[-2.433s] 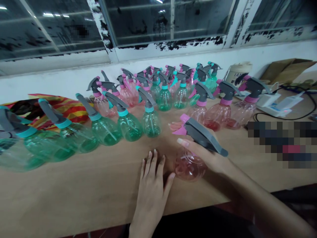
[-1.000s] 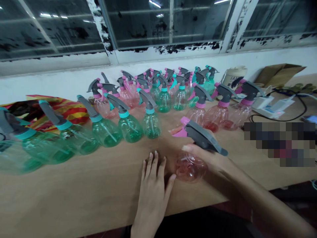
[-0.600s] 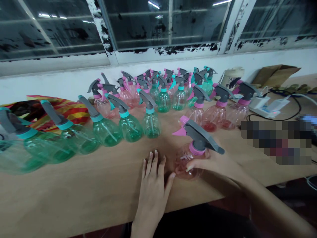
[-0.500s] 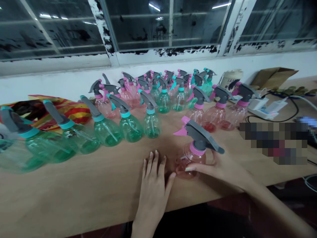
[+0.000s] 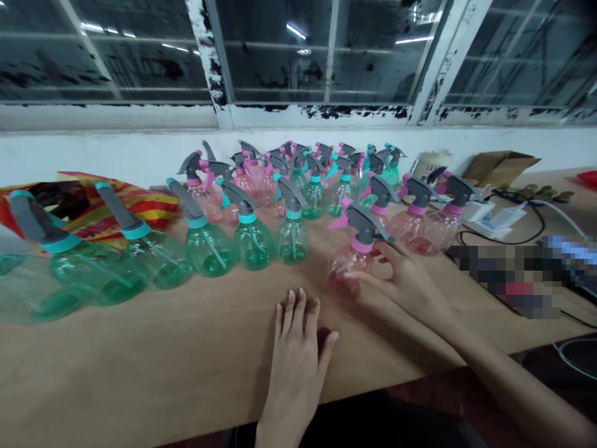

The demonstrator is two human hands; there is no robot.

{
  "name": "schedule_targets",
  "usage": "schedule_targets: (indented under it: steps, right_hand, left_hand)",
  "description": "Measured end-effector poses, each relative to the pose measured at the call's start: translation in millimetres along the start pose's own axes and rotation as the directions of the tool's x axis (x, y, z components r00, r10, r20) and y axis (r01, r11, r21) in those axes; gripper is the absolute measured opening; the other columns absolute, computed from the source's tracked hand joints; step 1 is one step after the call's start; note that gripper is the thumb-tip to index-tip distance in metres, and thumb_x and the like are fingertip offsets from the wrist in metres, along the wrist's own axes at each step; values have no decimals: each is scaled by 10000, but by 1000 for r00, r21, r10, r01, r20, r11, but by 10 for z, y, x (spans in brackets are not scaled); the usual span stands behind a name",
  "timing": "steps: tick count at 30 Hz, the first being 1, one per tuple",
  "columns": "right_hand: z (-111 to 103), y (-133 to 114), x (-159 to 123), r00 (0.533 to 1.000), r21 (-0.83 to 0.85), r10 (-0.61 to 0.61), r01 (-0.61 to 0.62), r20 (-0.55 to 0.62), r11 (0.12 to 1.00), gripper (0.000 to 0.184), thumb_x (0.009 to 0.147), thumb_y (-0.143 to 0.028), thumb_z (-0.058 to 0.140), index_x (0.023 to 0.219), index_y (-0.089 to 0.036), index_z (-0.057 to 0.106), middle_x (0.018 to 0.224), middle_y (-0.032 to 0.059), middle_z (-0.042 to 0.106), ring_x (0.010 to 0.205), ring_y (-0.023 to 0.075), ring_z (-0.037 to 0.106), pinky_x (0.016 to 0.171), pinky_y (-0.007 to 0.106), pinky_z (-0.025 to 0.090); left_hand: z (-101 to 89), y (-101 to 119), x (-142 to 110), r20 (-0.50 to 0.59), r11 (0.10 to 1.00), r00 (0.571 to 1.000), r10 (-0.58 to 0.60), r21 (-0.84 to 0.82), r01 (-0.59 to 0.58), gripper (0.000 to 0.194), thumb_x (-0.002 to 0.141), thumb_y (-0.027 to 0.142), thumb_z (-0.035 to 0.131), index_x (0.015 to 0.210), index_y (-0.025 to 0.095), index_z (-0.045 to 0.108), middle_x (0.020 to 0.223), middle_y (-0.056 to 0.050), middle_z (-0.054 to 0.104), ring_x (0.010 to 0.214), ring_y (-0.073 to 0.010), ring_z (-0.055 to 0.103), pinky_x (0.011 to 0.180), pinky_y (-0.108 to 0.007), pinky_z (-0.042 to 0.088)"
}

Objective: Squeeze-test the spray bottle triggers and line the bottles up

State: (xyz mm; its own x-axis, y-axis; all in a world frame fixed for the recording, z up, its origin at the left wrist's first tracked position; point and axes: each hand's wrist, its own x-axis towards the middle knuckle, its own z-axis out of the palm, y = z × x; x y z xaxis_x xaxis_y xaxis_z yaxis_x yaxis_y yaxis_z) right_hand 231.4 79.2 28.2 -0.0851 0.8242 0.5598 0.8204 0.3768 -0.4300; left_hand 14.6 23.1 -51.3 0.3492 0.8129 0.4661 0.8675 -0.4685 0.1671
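My right hand (image 5: 403,280) grips a pink spray bottle (image 5: 345,267) by its clear body, thumb at the front and the other fingers partly hidden behind it. The bottle has a grey and pink trigger head and stands near the pink bottles (image 5: 408,230) on the right; I cannot tell whether its base touches the table. My left hand (image 5: 298,348) lies flat on the wooden table (image 5: 177,367), palm down with fingers apart, holding nothing. Ahead of it a row of green spray bottles (image 5: 254,246) with turquoise collars runs to the left.
More pink and green spray bottles (image 5: 314,199) crowd together near the wall. A red and yellow patterned bag (image 5: 144,208) lies behind the green row. On the right are a white cup (image 5: 431,165), a brown paper bag (image 5: 501,168), a power strip (image 5: 492,229) and black cables.
My right hand has shifted its grip from the bottle's neck down to its body. It has carried the bottle forward, away from me. My left hand stays flat; the view has tilted slightly.
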Motion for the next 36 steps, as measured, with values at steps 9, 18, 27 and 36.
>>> schedule_targets:
  steps: [9,18,27,36]
  right_hand:
    - [349,149,591,1000,-82,30,-31,-7,996,608,808,-625,600,1137,-114,610,1027,206,698,960,374,655,796,510,514]
    - [433,117,699,997,-130,75,-75,1,989,586,821,-596,600,1191,-142,593,1070,204,693,995,397,653,772,502,515]
    - [281,68,616,989,-121,122,-112,79,986,664,840,-577,600,1365,-179,514,1123,177,720,955,390,700,757,513,547]
    - [305,52,635,974,-160,150,-124,169,979,620,872,-460,603,1397,-148,496,1038,173,756,904,386,723,732,512,567]
  left_hand:
    - [52,9,-16,-33,1000,999,-12,8,12,476,975,354,485,1381,106,455,1462,-205,478,1400,-351,372,1083,-595,388]
    - [50,11,-14,-49,998,999,-8,63,11,464,998,368,420,1387,116,447,1440,-186,512,1371,-333,427,1057,-561,433]
    - [15,1,4,-53,992,998,15,126,-8,449,1007,358,387,1380,116,448,1420,-175,535,1346,-324,463,1027,-553,463]
    - [-44,7,26,-9,991,1000,15,133,-13,454,1003,338,408,1399,117,422,1438,-172,516,1355,-316,453,1023,-568,467]
